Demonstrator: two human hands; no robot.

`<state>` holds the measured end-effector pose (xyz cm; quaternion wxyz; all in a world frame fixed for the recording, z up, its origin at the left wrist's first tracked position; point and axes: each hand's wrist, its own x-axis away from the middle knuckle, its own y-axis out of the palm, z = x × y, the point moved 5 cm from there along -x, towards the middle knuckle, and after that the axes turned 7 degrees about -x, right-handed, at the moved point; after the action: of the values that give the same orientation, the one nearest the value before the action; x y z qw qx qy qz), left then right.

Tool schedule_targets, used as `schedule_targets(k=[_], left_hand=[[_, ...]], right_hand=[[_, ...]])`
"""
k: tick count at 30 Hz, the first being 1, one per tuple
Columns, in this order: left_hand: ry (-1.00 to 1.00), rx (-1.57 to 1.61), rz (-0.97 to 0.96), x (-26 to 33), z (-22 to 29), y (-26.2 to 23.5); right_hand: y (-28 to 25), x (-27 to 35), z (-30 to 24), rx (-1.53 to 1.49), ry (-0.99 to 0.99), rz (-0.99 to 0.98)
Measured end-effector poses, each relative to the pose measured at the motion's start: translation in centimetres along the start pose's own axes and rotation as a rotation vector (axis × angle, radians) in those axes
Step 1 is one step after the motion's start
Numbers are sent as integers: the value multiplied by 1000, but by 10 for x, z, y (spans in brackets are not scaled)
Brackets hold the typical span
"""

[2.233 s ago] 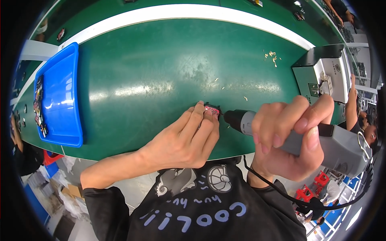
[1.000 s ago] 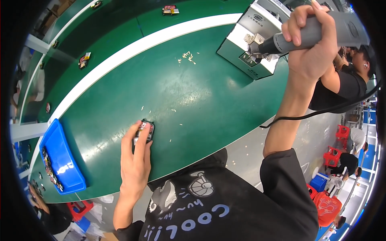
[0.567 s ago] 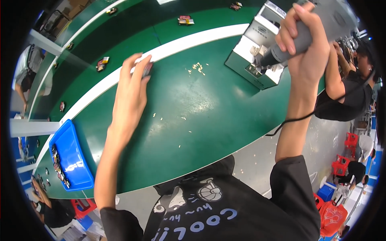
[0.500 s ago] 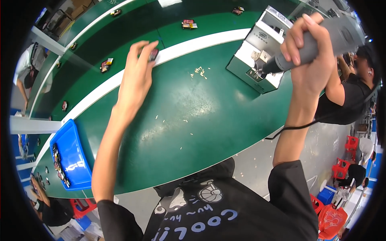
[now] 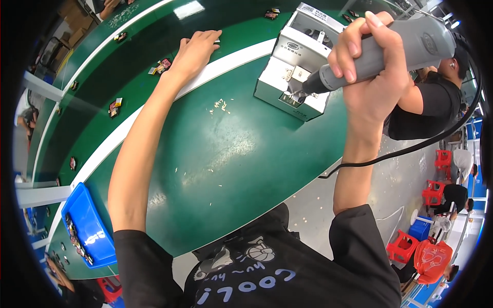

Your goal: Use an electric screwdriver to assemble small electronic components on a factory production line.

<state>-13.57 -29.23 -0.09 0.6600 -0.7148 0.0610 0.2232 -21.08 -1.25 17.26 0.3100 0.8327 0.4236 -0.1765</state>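
My right hand [image 5: 372, 72] is wrapped round a grey electric screwdriver [image 5: 405, 46] with a black nose and a black cable. Its nose points down-left into the front of a white and grey screw feeder box [image 5: 292, 100]; the bit's end is hard to make out there. My left hand [image 5: 197, 51] reaches over the far white rail onto the green belt. Its fingers are bent over a small electronic assembly [image 5: 217, 41], mostly hidden, with only a little end showing at the fingertips. Beside that wrist another small assembly [image 5: 160, 66] lies on the belt.
Several more assemblies, one with a yellow part [image 5: 115, 107], lie along the belt [image 5: 138, 77]. A blue tray [image 5: 97, 231] holding small parts stands at left. Pale bits [image 5: 220, 106] are scattered on the green table [image 5: 215, 169]. A co-worker in black [image 5: 436, 110] sits at right.
My left hand has moved from the white rail onto the belt, the small assembly now mostly covered. The screwdriver stays at the screw feeder. The whole view has shifted somewhat.
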Motion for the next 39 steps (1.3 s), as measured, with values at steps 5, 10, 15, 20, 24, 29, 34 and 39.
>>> schedule_targets(k=[5, 10, 15, 20, 24, 29, 34, 39], left_hand=[[-44, 115, 87, 4, 0, 0], [-98, 276, 77, 48, 19, -37], [-219, 305, 51, 117, 36, -87], [-297, 245, 6, 174, 59, -111], [-323, 288, -92, 191, 76, -130], [-219, 180, -65, 200, 89, -132], [-191, 238, -92, 197, 96, -130], [-119, 299, -132, 193, 108, -128]], right_hand=[[4, 5, 16, 29, 48, 78], [0, 7, 22, 0, 21, 129], [7, 4, 25, 13, 136, 145], [0, 1, 33, -17, 133, 105], [-3, -4, 18, -95, 93, 63], [6, -1, 25, 90, 39, 108], [4, 0, 28, 106, 52, 130], [7, 1, 32, 17, 137, 127]])
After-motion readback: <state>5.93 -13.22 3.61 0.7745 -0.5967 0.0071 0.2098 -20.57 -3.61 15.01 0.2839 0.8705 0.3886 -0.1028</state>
